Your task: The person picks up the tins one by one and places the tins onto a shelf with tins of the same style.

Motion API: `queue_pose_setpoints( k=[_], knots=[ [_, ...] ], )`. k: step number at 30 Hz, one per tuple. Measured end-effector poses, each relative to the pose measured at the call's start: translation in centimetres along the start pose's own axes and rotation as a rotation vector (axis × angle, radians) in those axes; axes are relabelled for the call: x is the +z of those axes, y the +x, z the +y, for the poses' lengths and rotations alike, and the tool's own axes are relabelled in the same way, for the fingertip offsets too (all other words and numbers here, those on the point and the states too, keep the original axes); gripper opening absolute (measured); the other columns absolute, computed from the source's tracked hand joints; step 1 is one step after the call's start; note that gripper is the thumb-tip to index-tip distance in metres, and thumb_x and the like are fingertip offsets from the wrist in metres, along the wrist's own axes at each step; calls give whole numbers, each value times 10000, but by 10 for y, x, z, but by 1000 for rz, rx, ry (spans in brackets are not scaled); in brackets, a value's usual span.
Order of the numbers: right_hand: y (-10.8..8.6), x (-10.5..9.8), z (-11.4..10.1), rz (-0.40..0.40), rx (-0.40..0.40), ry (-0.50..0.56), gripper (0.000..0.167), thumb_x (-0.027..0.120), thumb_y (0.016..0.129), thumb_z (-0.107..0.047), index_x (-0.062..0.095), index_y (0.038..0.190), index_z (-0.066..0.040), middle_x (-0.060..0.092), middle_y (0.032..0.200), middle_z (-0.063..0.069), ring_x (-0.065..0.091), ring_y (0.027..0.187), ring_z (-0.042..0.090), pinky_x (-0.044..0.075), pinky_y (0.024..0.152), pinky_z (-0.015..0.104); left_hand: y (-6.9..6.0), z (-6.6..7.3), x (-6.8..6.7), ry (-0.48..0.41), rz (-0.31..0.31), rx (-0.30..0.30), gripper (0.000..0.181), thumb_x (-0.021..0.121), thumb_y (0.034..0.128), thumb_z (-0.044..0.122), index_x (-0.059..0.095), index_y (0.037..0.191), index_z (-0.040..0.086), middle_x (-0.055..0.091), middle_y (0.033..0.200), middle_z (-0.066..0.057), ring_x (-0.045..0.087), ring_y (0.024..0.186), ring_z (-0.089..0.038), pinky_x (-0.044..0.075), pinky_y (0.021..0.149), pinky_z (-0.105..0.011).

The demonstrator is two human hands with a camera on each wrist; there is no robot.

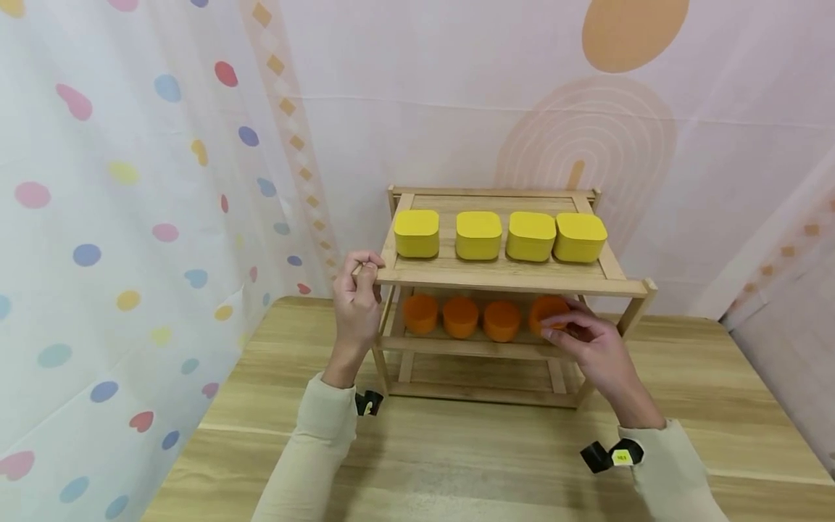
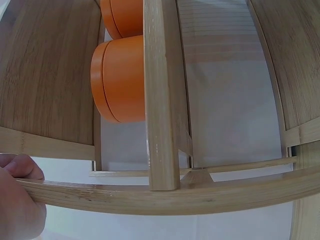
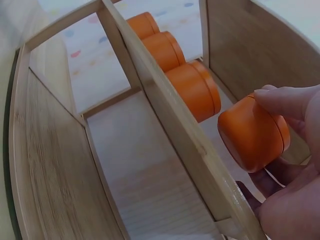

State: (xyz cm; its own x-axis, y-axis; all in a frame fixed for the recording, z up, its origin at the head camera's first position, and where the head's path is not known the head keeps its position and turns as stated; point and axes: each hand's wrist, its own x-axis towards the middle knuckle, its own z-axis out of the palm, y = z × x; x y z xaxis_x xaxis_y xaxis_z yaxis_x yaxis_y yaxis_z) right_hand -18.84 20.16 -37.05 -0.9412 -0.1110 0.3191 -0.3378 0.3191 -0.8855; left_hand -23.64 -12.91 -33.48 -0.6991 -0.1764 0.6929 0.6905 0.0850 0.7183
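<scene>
A wooden shelf rack (image 1: 502,279) stands on the table. My left hand (image 1: 357,301) grips the left end of its top board, fingers curled over the rail; part of that hand (image 2: 20,200) shows in the left wrist view. On the middle shelf is a row of round orange lidded tins (image 1: 460,317). At the row's right end my right hand (image 1: 596,355) holds one orange tin (image 3: 252,132). Its thumb lies on one side and its fingers on the other, as the right wrist view shows; this tin looks tilted there.
Several yellow rounded-square boxes (image 1: 478,235) stand in a row on the top board, the two rightmost close together. Below the tins is a bottom shelf (image 1: 479,371). Patterned curtains (image 1: 163,217) hang behind and left of the wood-grain table (image 1: 450,464).
</scene>
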Motion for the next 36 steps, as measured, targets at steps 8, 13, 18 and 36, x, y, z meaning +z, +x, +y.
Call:
queue_pose_setpoints(
  k=[8, 13, 18, 36],
  knots=[
    [5, 1, 3, -2, 7, -30, 193, 681, 927, -89, 709, 1061, 47, 380, 1522, 221, 272, 1457, 388, 434, 873, 61, 0, 1, 0, 5, 6, -4, 235, 401, 1011, 115, 549, 949, -57, 334, 502, 36, 287, 427, -86, 245, 399, -218],
    [5, 1, 6, -8, 17, -65, 186, 687, 925, -106, 723, 1053, 24, 467, 1464, 210, 261, 1468, 368, 368, 927, 40, 0, 0, 0, 0, 6, -1, 236, 400, 1009, 113, 550, 948, -59, 338, 505, 38, 290, 430, -80, 245, 402, -214],
    [5, 1, 6, -17, 46, -110, 186, 702, 913, -121, 738, 1046, 3, 526, 1410, 203, 275, 1463, 364, 388, 1092, 286, -1, 0, 0, 5, 8, -7, 230, 404, 1007, 107, 552, 946, -58, 346, 499, 43, 300, 427, -79, 260, 402, -214],
    [5, 9, 5, 7, 1, -145, 129, 710, 906, -104, 767, 1020, -88, 650, 1188, 100, 556, 1093, 145, 465, 840, 175, -1, 0, 0, -9, 6, -28, 222, 401, 1004, 101, 556, 954, -49, 324, 486, 45, 281, 410, -83, 242, 385, -222]
  ],
)
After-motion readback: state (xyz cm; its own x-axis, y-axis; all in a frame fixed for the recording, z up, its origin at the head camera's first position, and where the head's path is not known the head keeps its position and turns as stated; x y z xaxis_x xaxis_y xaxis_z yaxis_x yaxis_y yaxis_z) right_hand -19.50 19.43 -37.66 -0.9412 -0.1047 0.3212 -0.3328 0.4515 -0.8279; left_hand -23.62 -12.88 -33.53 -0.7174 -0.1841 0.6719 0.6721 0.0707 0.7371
